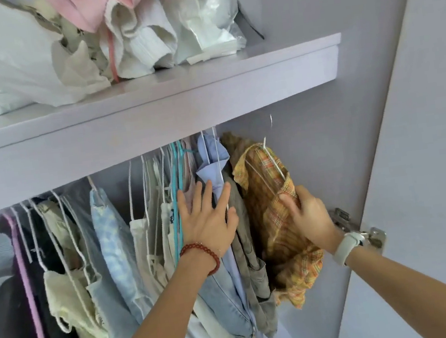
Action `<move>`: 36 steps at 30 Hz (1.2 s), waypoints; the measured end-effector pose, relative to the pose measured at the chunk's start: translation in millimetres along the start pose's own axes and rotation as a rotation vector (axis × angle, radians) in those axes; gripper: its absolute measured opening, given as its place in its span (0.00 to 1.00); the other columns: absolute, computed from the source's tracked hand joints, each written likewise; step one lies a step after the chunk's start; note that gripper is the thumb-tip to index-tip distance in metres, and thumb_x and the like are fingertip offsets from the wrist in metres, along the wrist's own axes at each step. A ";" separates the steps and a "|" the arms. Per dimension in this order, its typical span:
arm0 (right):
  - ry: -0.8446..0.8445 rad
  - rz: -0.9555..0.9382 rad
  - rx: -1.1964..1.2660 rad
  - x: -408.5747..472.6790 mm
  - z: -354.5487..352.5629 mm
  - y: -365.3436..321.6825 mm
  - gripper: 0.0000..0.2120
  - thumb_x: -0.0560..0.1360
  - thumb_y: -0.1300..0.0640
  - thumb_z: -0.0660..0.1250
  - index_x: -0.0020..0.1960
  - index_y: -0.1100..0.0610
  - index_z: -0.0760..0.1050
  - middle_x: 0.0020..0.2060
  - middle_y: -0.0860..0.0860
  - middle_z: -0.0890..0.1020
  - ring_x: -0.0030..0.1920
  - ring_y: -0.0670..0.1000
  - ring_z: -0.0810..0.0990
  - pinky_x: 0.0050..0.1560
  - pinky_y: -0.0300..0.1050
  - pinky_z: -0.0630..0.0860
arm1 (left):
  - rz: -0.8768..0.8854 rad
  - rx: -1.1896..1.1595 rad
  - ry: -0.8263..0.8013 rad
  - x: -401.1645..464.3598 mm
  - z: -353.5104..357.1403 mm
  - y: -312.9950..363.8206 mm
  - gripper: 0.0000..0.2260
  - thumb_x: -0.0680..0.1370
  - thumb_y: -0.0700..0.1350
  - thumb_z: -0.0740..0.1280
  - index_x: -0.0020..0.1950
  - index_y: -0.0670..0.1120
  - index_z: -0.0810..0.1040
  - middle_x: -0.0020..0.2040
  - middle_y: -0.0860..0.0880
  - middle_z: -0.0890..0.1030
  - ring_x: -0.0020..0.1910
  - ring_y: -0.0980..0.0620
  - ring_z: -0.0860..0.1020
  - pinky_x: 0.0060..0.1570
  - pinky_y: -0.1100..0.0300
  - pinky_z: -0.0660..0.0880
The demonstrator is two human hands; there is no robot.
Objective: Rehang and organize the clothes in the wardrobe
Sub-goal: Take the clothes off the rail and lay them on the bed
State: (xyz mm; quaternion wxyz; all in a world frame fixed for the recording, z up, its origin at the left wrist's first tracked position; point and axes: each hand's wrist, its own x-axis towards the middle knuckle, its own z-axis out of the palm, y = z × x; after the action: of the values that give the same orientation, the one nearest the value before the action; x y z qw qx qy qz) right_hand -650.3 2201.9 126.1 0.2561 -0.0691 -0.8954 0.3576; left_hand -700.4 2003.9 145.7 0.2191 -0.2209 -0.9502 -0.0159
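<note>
- Nearest my view, my two forearms reach up into the wardrobe; the left wrist wears a red bead bracelet (201, 252), the right a white watch band (347, 249).
- The lilac shelf (206, 91) spans the top, piled with crumpled white and pink clothes (118, 32) and a silvery plastic bag (213, 19).
- Under the shelf, a packed row of hanging garments (106, 241) on white, teal and purple hangers fills the left and middle: pale blue, cream, black.
- The orange plaid shirt (276, 213) hangs at the right end of the row on a white wire hanger (269, 154), just beside an olive-grey garment (241, 223). I cannot tell whether its hook sits on the rail.
- My left hand (208, 216) lies flat, fingers straight and spread, pressing against the blue shirt (212, 164) and its neighbours.
- My right hand (307, 211) has its grip closed, fingers pinching the plaid shirt's edge at the shoulder.
- A metal door hinge (372, 234) shows behind the right wrist.
</note>
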 end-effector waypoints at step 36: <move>0.238 0.126 -0.459 -229.0 -77.3 25.8 0.18 0.77 0.48 0.52 0.44 0.59 0.73 0.25 0.42 0.67 0.21 0.52 0.71 0.21 0.35 0.56 | 0.026 -0.269 0.062 -47.3 -43.4 45.6 0.34 0.75 0.50 0.64 0.75 0.40 0.52 0.76 0.39 0.47 0.74 0.39 0.43 0.68 0.37 0.38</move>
State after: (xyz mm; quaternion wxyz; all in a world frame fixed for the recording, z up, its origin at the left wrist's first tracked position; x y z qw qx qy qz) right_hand -415.8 2197.4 62.3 0.3144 -0.2227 -0.9106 0.1497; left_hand -625.1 2020.1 161.9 0.2171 -0.2601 -0.9293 -0.1470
